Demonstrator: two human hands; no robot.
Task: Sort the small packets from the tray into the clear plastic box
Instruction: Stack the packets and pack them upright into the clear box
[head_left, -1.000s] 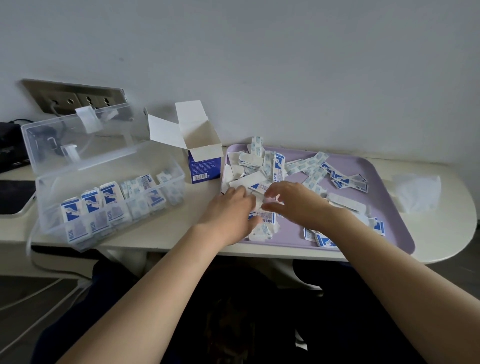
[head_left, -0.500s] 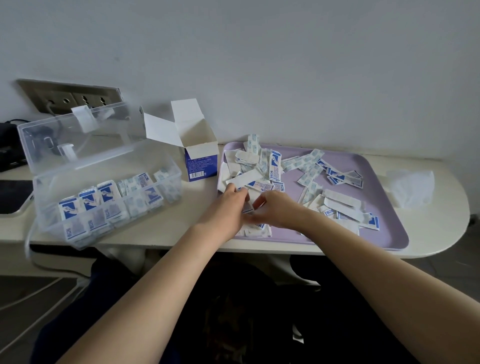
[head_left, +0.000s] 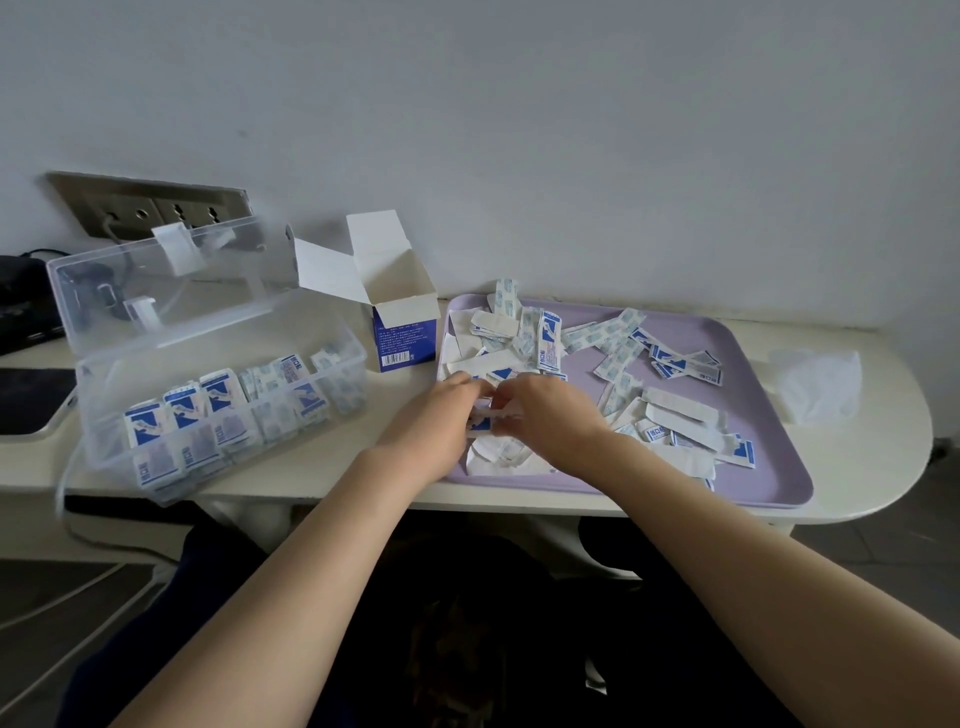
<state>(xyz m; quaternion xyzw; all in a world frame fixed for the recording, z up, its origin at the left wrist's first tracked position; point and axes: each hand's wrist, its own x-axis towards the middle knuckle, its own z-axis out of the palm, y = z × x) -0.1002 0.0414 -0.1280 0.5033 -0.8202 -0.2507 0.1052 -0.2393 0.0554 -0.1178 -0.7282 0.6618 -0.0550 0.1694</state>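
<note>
A lilac tray (head_left: 769, 483) on the white table holds several loose blue-and-white packets (head_left: 613, 343). My left hand (head_left: 431, 431) and my right hand (head_left: 550, 421) meet over the tray's front left part. Their fingers pinch a small bunch of packets (head_left: 485, 415) between them. The clear plastic box (head_left: 218, 395) stands to the left with its lid up. Upright packets fill its front compartments.
An open blue-and-white carton (head_left: 402, 322) stands between box and tray. A crumpled white tissue (head_left: 815, 384) lies right of the tray. A wall socket strip (head_left: 150, 208) sits behind the box, dark devices (head_left: 31, 395) at far left. The table's front edge is close to my arms.
Both hands have drawn together at the tray's front left and gathered packets between their fingers. The view shifted slightly.
</note>
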